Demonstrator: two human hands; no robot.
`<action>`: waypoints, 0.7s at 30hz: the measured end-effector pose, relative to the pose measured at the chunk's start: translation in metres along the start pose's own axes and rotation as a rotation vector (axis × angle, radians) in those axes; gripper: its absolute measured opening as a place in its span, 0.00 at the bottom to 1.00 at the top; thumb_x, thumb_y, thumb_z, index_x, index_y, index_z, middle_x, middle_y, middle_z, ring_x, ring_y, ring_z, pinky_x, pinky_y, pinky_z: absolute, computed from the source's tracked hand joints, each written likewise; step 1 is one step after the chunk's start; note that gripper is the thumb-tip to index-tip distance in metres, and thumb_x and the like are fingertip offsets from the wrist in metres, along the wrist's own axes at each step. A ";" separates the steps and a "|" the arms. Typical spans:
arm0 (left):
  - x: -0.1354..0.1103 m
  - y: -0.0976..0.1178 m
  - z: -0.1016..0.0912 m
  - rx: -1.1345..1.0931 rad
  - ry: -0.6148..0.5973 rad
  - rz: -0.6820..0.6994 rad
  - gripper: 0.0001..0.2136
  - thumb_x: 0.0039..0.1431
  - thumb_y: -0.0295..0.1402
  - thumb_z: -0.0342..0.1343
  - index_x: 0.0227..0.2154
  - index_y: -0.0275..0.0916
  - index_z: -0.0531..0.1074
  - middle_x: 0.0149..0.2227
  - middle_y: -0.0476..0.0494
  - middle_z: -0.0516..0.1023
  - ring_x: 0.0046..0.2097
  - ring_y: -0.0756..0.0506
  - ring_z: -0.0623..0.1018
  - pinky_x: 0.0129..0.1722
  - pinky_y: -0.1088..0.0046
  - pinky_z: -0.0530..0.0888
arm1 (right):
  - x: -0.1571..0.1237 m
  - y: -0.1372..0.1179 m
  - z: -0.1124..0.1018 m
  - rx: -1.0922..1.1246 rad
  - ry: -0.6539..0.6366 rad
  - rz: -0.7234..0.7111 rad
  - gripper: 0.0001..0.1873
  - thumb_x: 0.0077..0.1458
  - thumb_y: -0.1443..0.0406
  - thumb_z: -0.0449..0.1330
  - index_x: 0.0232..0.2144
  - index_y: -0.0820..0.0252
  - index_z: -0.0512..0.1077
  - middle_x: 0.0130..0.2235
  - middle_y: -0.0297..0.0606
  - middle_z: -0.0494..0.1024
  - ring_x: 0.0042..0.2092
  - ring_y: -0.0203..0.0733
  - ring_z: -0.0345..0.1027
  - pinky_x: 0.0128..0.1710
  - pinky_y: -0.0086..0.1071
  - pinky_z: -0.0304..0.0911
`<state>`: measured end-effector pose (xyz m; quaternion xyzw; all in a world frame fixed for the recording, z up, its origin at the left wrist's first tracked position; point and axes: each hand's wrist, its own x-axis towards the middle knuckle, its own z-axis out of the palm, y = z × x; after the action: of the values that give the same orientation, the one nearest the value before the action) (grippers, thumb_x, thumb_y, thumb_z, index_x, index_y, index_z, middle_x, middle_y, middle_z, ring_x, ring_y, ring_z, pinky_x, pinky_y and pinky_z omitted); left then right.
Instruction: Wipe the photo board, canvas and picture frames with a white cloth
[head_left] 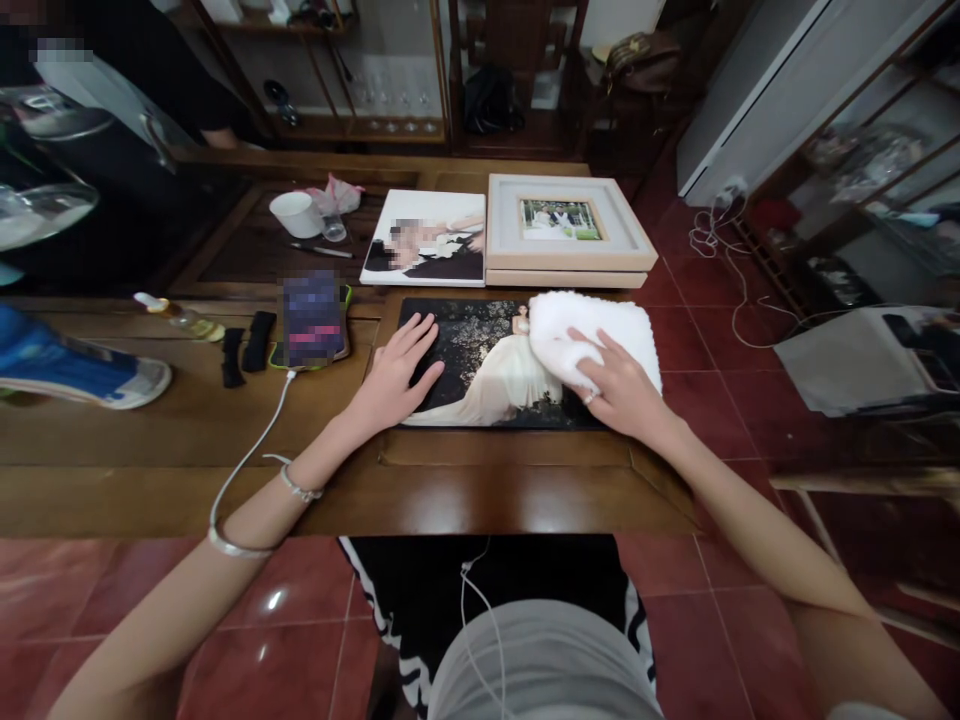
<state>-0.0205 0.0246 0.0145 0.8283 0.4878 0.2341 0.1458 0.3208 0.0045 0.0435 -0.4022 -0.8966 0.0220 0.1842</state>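
Note:
A dark photo print (487,365) of a figure in a long pale dress lies flat on the wooden table. My left hand (405,372) rests on its left end, fingers spread and holding nothing. On the print's right end, my right hand (619,385) presses a fluffy white cloth (600,315), its fingers sunk into the folds. The cloth hides the print's upper right corner and hangs over past its right edge. Just behind lie a white-edged photo panel (424,240) and a light wood picture frame (570,265), stacked on a similar piece.
Left of the print are a phone (311,320) on a white cable, black straps (247,348), a dropper bottle (180,318) and a blue-and-white object (75,360). A white cup (295,214) stands farther back. A person's dark sleeve (187,80) shows at upper left.

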 end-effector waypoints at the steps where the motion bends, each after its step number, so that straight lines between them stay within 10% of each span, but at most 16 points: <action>1: 0.000 0.000 0.000 0.000 0.003 0.000 0.26 0.68 0.42 0.45 0.66 0.40 0.55 0.68 0.35 0.56 0.70 0.36 0.53 0.62 0.44 0.58 | 0.004 0.007 0.002 -0.016 0.014 0.032 0.07 0.57 0.71 0.53 0.36 0.58 0.70 0.59 0.53 0.71 0.65 0.54 0.56 0.63 0.59 0.55; 13: -0.001 -0.003 0.003 0.000 -0.009 -0.021 0.25 0.70 0.42 0.39 0.67 0.39 0.53 0.69 0.35 0.55 0.70 0.37 0.52 0.63 0.44 0.56 | -0.044 -0.079 -0.009 0.113 -0.108 -0.224 0.08 0.49 0.74 0.57 0.30 0.58 0.72 0.63 0.50 0.65 0.68 0.57 0.49 0.65 0.64 0.45; 21: -0.001 0.001 0.001 0.032 -0.037 -0.022 0.25 0.69 0.41 0.40 0.66 0.40 0.54 0.68 0.33 0.56 0.70 0.36 0.53 0.61 0.42 0.59 | 0.009 -0.008 -0.001 0.028 -0.033 -0.057 0.09 0.55 0.72 0.54 0.37 0.60 0.72 0.58 0.56 0.71 0.64 0.54 0.59 0.63 0.57 0.55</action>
<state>-0.0196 0.0236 0.0139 0.8292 0.4976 0.2096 0.1442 0.3101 0.0058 0.0488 -0.3734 -0.9102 0.0362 0.1755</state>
